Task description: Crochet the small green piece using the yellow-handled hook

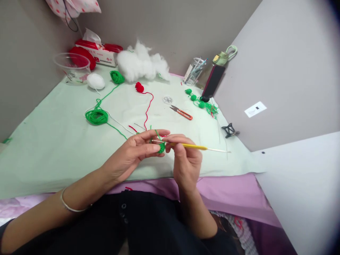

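Observation:
Between the thumb and fingers of my left hand [136, 148] is pinched a small green crochet piece [162, 147]. Green yarn runs up over the raised left index finger. My right hand [187, 159] grips a crochet hook [195, 146] by its yellow handle; one metal end points left at the green piece, the other sticks out to the right. A loose coil of green yarn [96, 116] lies to the left, its strand leading toward my left hand. Red yarn [147, 109] trails from a small red ball [139, 87] down behind my fingers, where its end is hidden.
Orange-handled thread snips [181, 112] and a small round container [167, 100] lie beyond my hands. White stuffing [143, 63], a tissue box [105, 55], a clear tub [73, 67] and white yarn [96, 81] stand at the back. Right are green crocheted balls [193, 97], a pen cup [194, 72] and a phone [213, 81].

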`<state>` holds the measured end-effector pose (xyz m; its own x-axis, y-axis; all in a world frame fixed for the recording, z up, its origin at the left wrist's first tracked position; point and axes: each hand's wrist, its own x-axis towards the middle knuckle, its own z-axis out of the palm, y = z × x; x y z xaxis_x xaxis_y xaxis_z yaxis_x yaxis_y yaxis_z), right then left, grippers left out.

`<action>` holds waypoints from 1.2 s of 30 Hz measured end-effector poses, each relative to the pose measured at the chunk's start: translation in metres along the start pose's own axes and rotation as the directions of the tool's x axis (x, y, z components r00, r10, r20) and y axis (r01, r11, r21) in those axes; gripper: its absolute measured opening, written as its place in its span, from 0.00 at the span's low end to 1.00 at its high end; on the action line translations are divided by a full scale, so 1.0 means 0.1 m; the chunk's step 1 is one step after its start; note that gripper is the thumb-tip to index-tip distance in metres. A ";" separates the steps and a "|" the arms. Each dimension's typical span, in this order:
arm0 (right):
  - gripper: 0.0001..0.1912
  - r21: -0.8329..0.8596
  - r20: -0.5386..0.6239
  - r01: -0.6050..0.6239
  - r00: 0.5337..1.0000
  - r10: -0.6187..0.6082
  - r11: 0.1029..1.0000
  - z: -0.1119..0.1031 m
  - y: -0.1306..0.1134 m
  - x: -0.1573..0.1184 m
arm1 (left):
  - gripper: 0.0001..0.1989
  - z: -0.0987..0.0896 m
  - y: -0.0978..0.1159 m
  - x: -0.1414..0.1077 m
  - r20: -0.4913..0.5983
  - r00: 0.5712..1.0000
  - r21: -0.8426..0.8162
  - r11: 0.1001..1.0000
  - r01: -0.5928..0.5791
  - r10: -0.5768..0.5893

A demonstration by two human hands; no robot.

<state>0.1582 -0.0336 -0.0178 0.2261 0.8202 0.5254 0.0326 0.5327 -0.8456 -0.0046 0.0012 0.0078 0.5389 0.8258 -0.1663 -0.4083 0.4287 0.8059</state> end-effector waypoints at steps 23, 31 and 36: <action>0.20 -0.589 0.279 0.560 0.817 -0.504 0.582 -0.04 0.04 -0.16 | 0.23 0.03 -0.08 -0.03 -0.065 0.996 0.015 0.998 -0.056 0.057; 0.11 -0.012 -0.033 0.053 0.998 -0.053 0.999 -0.01 0.02 -0.04 | 0.17 0.05 -0.01 -0.01 -0.008 0.999 -0.099 0.994 0.045 -0.046; 0.11 -0.183 -0.001 0.137 0.990 -0.140 0.973 0.03 0.02 -0.08 | 0.18 0.08 -0.05 -0.03 -0.051 0.998 0.040 0.999 -0.031 0.033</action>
<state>0.1533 -0.0385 -0.0239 0.2207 0.7372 0.6386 0.2409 0.5932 -0.7682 0.0019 -0.0064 0.0088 0.4872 0.8569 -0.1685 -0.3947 0.3882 0.8328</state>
